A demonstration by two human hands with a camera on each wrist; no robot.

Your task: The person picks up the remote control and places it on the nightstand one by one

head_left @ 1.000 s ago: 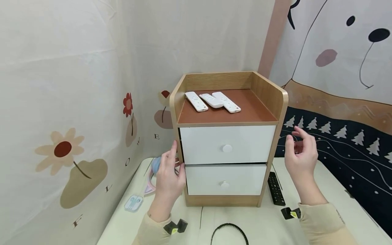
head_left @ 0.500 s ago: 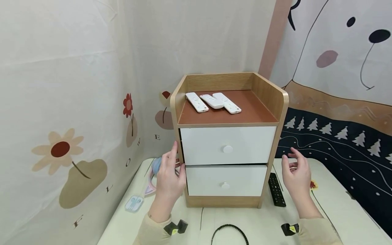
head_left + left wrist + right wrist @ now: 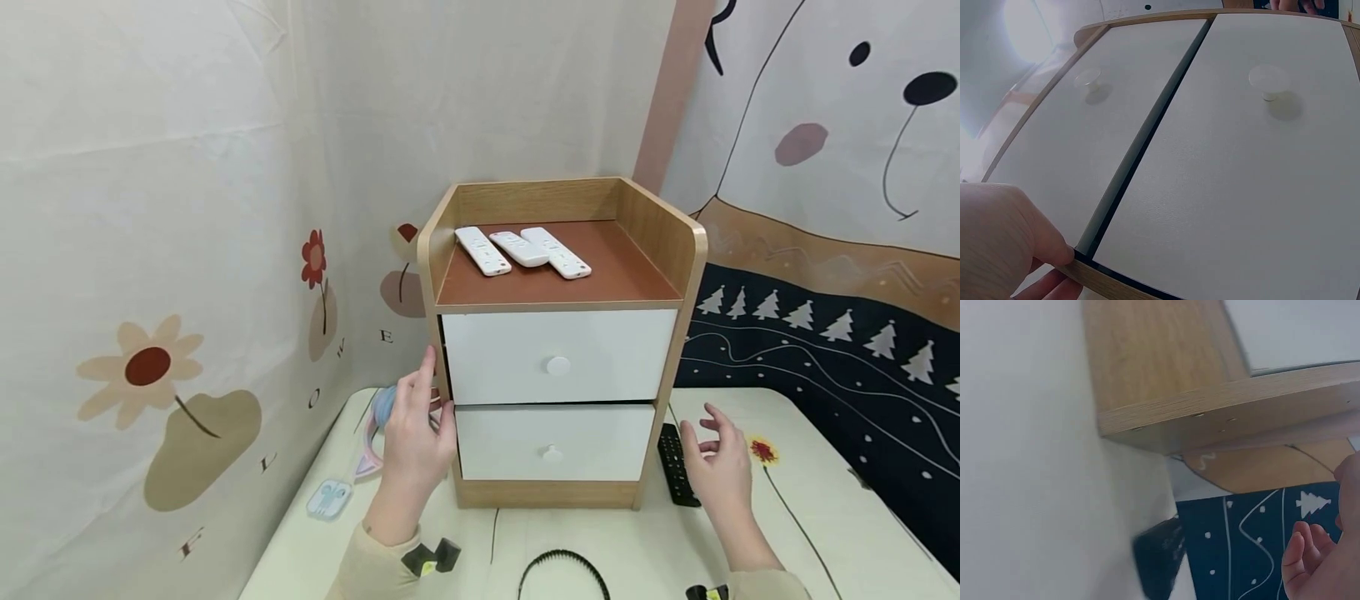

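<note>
A small wooden cabinet point(image 3: 547, 493) with two white drawers stands on the table, the upper drawer point(image 3: 510, 350) above the lower drawer point(image 3: 502, 442). Each front has a round white knob. My left hand point(image 3: 411, 442) rests at the cabinet's left side, its index finger straight along the panel and its thumb at the front edge. The left wrist view shows that thumb point(image 3: 1047, 240) by the gap between the drawers. To the right of the cabinet, my right hand point(image 3: 723, 471) holds nothing, fingers loosely bent. It is beside a black remote control point(image 3: 672, 458) and partly covers it.
Three white remotes point(image 3: 555, 252) lie on the cabinet's brown top shelf. At left are an earphone case point(image 3: 328, 498) and a pastel headband-like item point(image 3: 369, 450). A black toothed headband point(image 3: 562, 555) lies in front. Printed cloth walls point(image 3: 225, 250) surround the table.
My right hand has moved down and slightly left, toward the black remote control. My left hand, the cabinet and its drawers look the same.
</note>
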